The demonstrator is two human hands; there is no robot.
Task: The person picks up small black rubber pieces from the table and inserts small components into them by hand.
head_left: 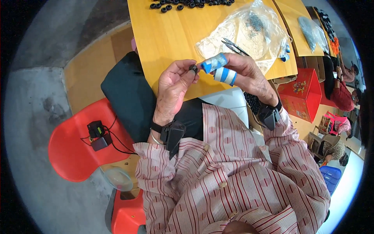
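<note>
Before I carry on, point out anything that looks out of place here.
The black boxes on the red chair look out of place: they resemble electronics, left on a seat with cables straggling loosely. I see no clear damage.

The piece (193, 68) is black, finger wraps (224, 76) blue and white, table (167, 37) yellow, shirt (249, 175) red-striped, chair (72, 146) red.

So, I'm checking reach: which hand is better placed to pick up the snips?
Probably the right hand: the snips lie just beyond its knuckles, while the left hand is farther off, pinching a small black part.
</note>
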